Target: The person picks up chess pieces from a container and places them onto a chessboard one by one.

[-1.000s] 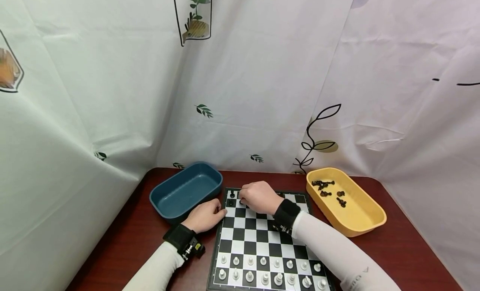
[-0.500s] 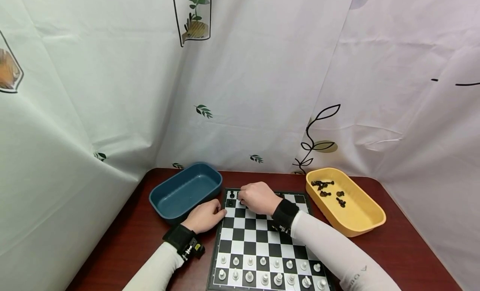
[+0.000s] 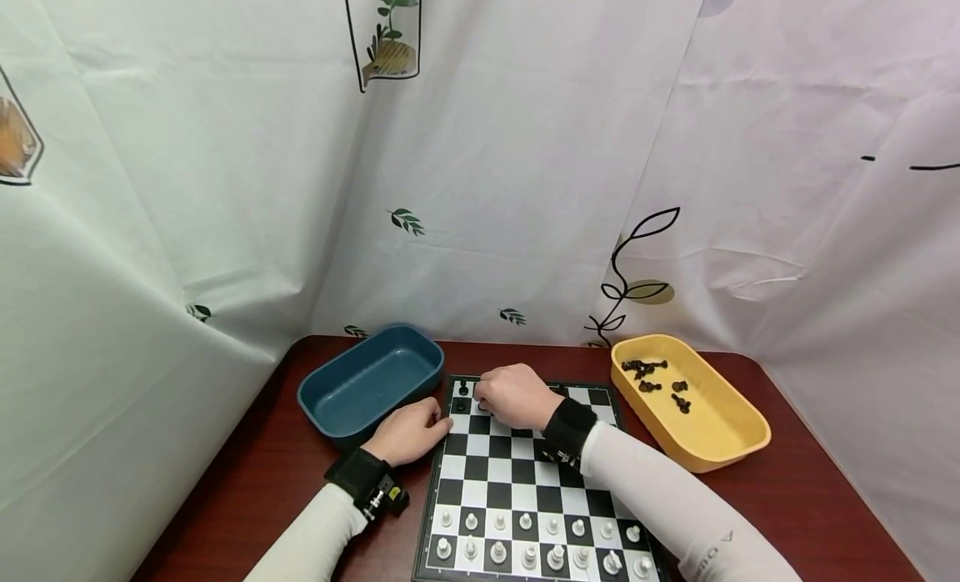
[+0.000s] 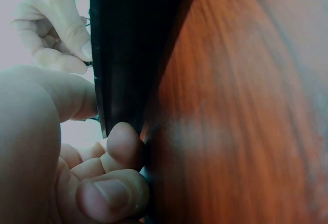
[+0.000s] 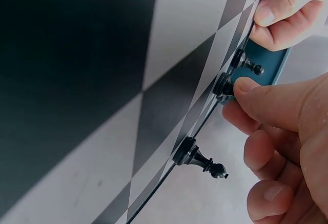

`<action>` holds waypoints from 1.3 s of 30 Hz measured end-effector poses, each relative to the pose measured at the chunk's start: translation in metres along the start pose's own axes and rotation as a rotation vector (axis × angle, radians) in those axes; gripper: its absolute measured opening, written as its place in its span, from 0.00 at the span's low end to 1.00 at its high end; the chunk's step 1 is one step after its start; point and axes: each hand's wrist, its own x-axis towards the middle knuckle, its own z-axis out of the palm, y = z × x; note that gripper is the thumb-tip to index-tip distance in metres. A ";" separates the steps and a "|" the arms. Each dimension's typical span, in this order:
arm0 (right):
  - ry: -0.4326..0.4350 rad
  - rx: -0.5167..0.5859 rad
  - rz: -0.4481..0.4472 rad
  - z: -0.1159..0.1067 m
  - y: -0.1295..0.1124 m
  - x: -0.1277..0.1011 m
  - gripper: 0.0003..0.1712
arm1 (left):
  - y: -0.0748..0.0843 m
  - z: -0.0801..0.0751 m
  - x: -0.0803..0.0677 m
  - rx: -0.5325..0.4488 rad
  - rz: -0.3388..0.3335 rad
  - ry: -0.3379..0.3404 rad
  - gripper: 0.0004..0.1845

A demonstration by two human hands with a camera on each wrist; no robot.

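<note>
My right hand is over the far left part of the chessboard. Its thumb and index finger pinch a black chess piece, with the base against the board and the top hidden by the fingers. Beside that piece stands a black pawn; a black bishop stands nearer the right wrist camera. My left hand grips the board's left edge. In the left wrist view, one digit lies over the top surface while other fingers curl against the board's side.
A yellow tray holding several black pieces stands at the right, touching distance from the board's far corner. The blue tray stands behind my left hand. Two rows of white chess pieces fill the near side. A patterned white curtain hangs behind the table.
Almost nothing differs. The right hand keeps its pinch at the same place on the board, and the left hand stays at the edge.
</note>
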 end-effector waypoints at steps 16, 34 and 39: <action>0.037 -0.003 0.007 0.000 -0.002 -0.001 0.09 | 0.000 -0.001 0.001 -0.004 -0.006 -0.005 0.16; 0.072 0.027 0.067 -0.016 0.009 -0.014 0.05 | 0.001 -0.001 0.002 -0.014 -0.005 -0.009 0.17; 0.093 0.029 0.165 -0.034 0.020 -0.025 0.07 | 0.000 -0.001 0.000 -0.005 -0.006 -0.003 0.16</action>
